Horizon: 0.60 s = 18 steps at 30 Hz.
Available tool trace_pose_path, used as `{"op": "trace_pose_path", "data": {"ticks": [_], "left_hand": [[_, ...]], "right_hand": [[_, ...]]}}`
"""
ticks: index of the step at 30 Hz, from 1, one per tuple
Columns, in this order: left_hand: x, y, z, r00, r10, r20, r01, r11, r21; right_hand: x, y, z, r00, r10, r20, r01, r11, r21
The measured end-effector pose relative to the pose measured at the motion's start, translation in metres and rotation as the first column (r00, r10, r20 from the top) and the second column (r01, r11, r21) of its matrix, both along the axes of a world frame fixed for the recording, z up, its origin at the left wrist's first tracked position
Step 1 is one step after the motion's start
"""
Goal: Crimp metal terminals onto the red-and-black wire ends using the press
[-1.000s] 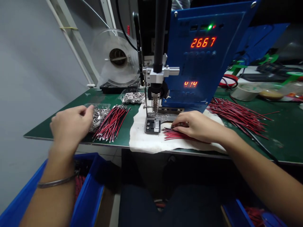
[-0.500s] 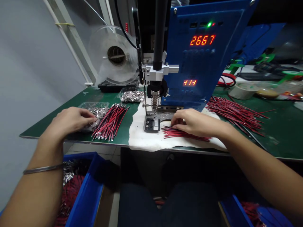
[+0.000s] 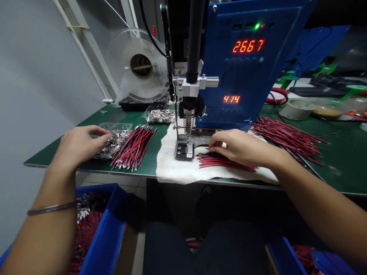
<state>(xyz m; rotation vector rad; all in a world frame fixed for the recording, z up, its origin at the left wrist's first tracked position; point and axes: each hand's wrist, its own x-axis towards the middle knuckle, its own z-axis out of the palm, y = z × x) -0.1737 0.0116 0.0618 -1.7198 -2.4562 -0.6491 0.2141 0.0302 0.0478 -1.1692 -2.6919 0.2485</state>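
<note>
My left hand [image 3: 82, 147] is over the near-left side of a clear plastic tray [image 3: 128, 128] of small metal terminals [image 3: 116, 139]. Its thumb and forefinger are pinched together, and whatever they hold is too small to make out. On the white sheet [image 3: 172, 168], my right hand [image 3: 233, 147] is closed above a bundle of red and black wires [image 3: 226, 163]. A dark wire end [image 3: 207, 149] shows at its fingertips. Just left of that hand is a small metal fixture [image 3: 189, 149], under the spring-wrapped tip [image 3: 188, 120] of the soldering machine.
Red and black wires with metal ends [image 3: 134, 147] lie beside the tray. Behind them sits another tray of terminals [image 3: 160, 114]. The blue machine housing [image 3: 246, 80] stands at the back. More wires [image 3: 286, 137] lie right. A blue bin [image 3: 114, 214] is below the table edge.
My left hand has shifted slightly left and up over the terminals. The right hand has barely moved, staying closed above the wire bundle. The camera view has shifted slightly.
</note>
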Motion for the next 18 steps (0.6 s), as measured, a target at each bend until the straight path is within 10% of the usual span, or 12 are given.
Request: {"op": "trace_pose_path", "data": {"ticks": [10, 18], "left_hand": [[0.082, -0.030, -0.009, 0.913, -0.296, 0.282, 0.142, 0.877, 0.459], [0.141, -0.018, -0.040, 0.490, -0.517, 0.702, 0.192, 0.850, 0.491]], "right_hand": [[-0.002, 0.018, 0.020, 0.995, 0.075, 0.061, -0.064, 0.983, -0.174], [-0.008, 0.025, 0.025, 0.994, 0.087, -0.069, -0.102, 0.957, -0.273]]}}
